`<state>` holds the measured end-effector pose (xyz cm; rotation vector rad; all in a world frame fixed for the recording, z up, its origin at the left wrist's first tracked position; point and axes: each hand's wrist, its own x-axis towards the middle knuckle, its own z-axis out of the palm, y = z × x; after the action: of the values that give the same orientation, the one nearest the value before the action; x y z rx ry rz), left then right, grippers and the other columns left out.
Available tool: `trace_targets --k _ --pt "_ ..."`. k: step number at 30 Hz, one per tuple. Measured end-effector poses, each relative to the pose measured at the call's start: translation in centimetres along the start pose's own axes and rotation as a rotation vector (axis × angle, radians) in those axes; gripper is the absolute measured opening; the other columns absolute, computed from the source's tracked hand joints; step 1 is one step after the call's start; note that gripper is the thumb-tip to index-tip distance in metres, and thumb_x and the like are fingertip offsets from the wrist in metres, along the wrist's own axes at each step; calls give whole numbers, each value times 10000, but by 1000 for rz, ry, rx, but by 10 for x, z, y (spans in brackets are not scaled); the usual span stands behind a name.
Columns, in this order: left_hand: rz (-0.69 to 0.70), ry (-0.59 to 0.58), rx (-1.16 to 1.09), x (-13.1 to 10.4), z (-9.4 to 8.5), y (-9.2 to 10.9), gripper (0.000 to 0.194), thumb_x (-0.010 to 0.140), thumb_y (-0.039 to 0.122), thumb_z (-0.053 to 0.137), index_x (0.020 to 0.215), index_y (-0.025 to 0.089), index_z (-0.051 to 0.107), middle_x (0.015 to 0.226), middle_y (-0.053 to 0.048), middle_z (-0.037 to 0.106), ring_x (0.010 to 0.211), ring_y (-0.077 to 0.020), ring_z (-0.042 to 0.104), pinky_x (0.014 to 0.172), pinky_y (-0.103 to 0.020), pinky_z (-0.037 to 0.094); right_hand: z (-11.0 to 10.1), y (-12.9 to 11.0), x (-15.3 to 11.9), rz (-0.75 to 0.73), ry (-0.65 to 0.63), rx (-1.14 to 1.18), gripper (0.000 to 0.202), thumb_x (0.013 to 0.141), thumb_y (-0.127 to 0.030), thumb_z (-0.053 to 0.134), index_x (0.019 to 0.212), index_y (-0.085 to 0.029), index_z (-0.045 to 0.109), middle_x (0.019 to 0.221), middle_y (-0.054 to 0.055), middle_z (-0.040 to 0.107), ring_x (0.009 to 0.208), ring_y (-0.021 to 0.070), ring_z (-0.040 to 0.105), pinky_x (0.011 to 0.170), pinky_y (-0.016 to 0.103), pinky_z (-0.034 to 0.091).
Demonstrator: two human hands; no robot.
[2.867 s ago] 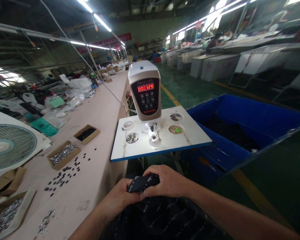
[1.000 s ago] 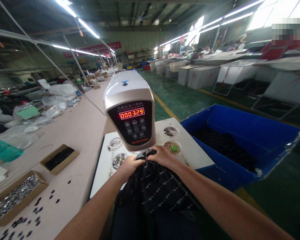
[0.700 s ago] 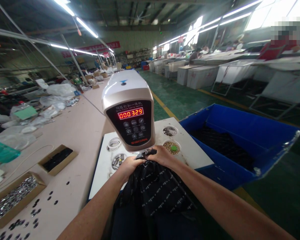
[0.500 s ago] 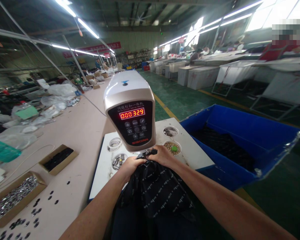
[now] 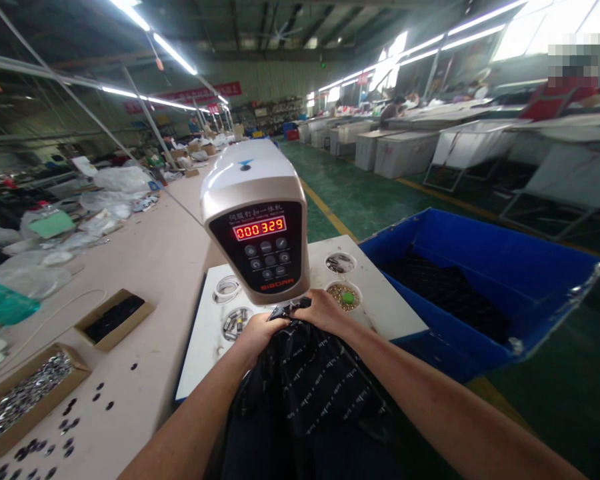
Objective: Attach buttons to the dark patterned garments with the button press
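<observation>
Both hands hold the gathered upper edge of a black fabric piece (image 5: pixel 320 380) with rows of small white print. My left hand (image 5: pixel 260 333) pinches it on the left side, thumb on top. Close beside it, my right hand (image 5: pixel 320 312) grips the same edge, fingers partly hidden. That edge lies at the lower front of a white button-attaching machine (image 5: pixel 255 180), whose red display reads 000329. Below the hands the fabric hangs down towards my lap. Whether the machine's tool touches the fabric is hidden.
Around the machine, a white tabletop (image 5: pixel 385 310) has round wells of small metal parts. Left, a bench (image 5: pixel 145 280) bears a box of metal pieces (image 5: pixel 27 397), a box of black pieces (image 5: pixel 114 319) and loose black discs. A blue bin (image 5: pixel 530 267) with dark fabric stands right.
The machine head and bench sit slightly further left in view. Both hands keep their hold on the fabric, almost unmoved, and the display number is the same.
</observation>
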<state>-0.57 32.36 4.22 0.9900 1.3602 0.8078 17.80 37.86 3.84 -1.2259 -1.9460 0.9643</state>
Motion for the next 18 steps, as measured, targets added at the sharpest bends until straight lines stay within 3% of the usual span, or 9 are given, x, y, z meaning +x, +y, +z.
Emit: trace_targets --k 18 --pt "45 39 116 -3 1 0 271 674 368 712 828 145 718 788 -36 747 760 -213 652 712 -289 451 -1 0 1 6 -2 20 204 693 -323 800 856 -200 803 762 -16 754 743 195 687 658 255 457"
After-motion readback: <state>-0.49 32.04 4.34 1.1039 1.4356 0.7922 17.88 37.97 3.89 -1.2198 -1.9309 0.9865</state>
